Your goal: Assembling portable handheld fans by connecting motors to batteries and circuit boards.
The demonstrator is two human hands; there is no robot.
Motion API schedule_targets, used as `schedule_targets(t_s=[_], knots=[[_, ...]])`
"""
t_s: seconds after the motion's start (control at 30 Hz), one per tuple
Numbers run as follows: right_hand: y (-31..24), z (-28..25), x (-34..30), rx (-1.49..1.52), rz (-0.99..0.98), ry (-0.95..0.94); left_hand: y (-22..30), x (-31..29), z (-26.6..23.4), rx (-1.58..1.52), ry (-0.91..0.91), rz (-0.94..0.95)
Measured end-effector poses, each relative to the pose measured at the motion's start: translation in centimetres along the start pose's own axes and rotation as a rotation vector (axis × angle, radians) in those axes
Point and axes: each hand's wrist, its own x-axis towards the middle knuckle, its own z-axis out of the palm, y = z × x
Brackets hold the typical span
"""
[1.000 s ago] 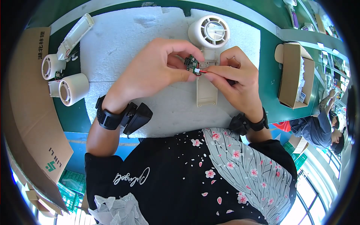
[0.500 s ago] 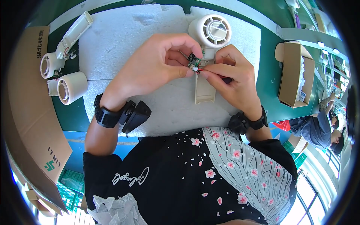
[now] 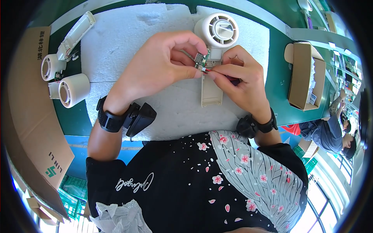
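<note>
Circuit board [image 3: 202, 60], tiny green one, sits pinched between both sets of fingertips just above centre frame, right over the open handle of the white handheld fan [image 3: 216, 50] lying on the foam sheet [image 3: 128, 42].

From where I'm watching, the left hand [image 3: 157, 66] is closed on the board's upper edge with thumb and forefinger, holding it tilted up off the fan body, I'd guess so the underside and its leads stay reachable. The right hand [image 3: 237, 77] is closed too, fingertips pinching the thin red wire [image 3: 217, 71] at the board's lower edge, with something dark red tucked behind the fingers that I can't make out. Keeping the fan flat on soft foam looks sensible, since the shell won't slide or scuff.

Upper left of the frame has more fan parts [image 3: 64, 73]: two round white housings and a long white handle piece, parked on the green table [image 3: 279, 77] beside a flattened cardboard box [image 3: 31, 116]. An open carton [image 3: 305, 75] sits at the right. Another person [image 3: 330, 132] is working at far right.

Compared with a second ago, the hands have drifted up slightly toward the fan head, and the board is turned so its face shows more; the grip itself looks unchanged.
</note>
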Motion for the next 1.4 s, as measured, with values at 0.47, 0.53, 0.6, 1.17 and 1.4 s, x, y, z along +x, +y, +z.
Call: schedule_targets(t_s=[0.47,0.53,0.6,1.17,1.4], knots=[[0.0,0.3,0.1,-0.001,-0.062,0.061,-0.7,0.0,1.0,0.151,0.129,0.200],[0.3,0.5,0.1,0.003,-0.119,0.061,-0.6,0.0,1.1,0.198,0.136,0.209],[0.4,0.5,0.1,0.005,-0.148,0.060,-0.5,0.1,1.3,0.288,0.139,0.293],[-0.3,0.7,0.4,0.042,-0.019,0.207,-0.9,0.2,1.5,0.516,0.225,0.432],[-0.3,0.7,0.4,0.039,0.008,0.214,-1.2,0.4,1.5,0.515,0.257,0.451]])
